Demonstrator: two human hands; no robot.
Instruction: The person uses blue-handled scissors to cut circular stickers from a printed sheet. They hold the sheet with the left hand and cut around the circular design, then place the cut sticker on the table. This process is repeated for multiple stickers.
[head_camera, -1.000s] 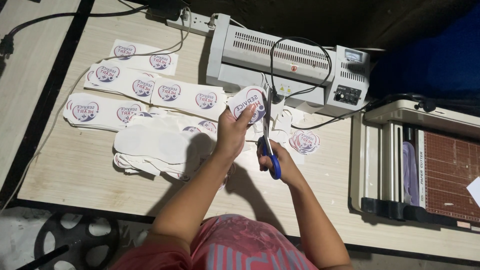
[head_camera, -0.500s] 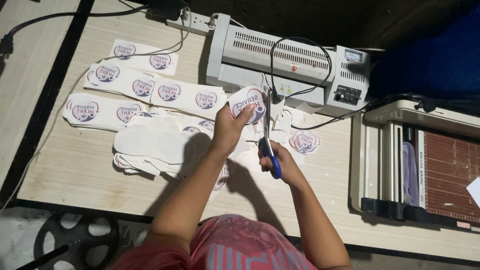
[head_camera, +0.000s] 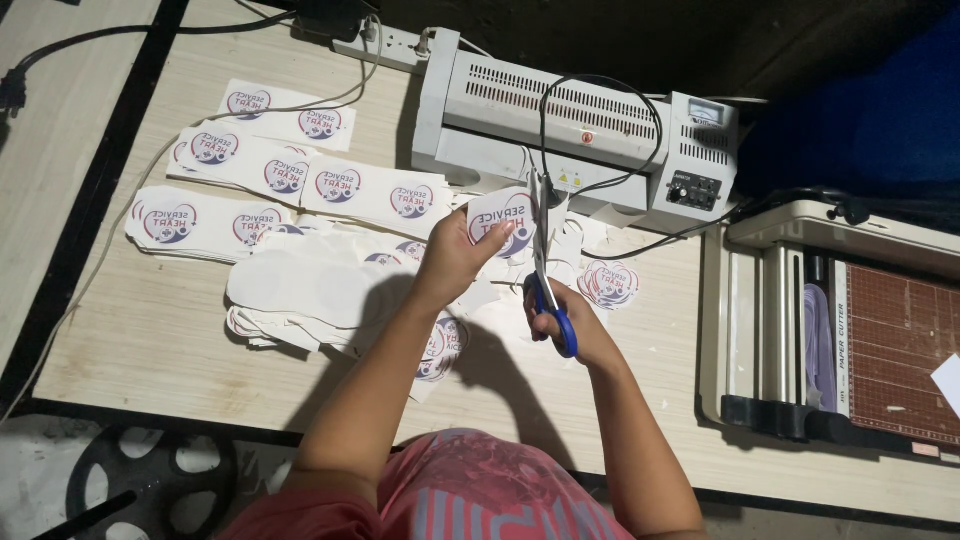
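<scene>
So we've got the round laminated sticker (head_camera: 500, 222) pinched in the left hand (head_camera: 455, 262), thumb on top and fingers (head_camera: 508, 232) curled behind it, held up above the counter (head_camera: 150, 340) just in front of the laminator (head_camera: 560, 130). The scissors (head_camera: 545, 270) sit at its 3 o'clock edge, blades pointing to 12 and nearly closed on the rim, right hand (head_camera: 575, 325) with its fingers through the blue loops. To cut this well we'd turn the sticker into the blades rather than steering the scissors, and take short snips to keep the curve smooth. Compared with a second ago, almost nothing has changed: same grip, the sticker maybe rotated a touch. Uncut strips (head_camera: 290, 175) lie out at 9 o'clock.
</scene>
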